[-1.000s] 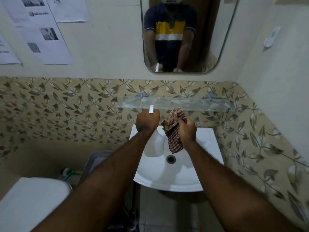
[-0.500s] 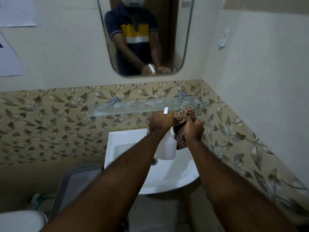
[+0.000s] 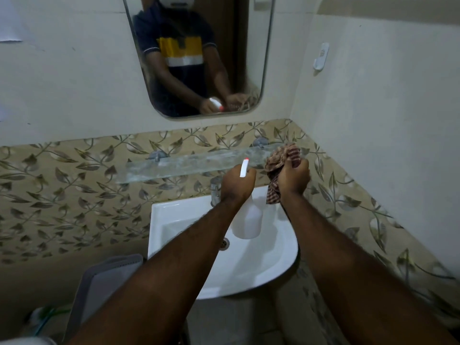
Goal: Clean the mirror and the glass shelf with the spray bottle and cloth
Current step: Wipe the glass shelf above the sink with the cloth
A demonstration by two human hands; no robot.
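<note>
One wide-angle camera sits on the person's head, looking forward and down from close above both forearms. It faces the wall mirror [image 3: 199, 56], glass shelf [image 3: 189, 164] and sink [image 3: 273, 260].

Readable text: none — no word, brand or number can be made out anywhere in the head view.
Spray bottle [image 3: 246, 220]: plain white body, no label showing.
Sheet of paper [image 3: 10, 21] on the wall at the upper left: only a bare corner in view, no print visible on it.
Wall hook [image 3: 321, 57] on the right wall: a small raised mark on its plate — too small to read.
Cloth [image 3: 281, 165]: checked pattern only, no lettering.
</note>
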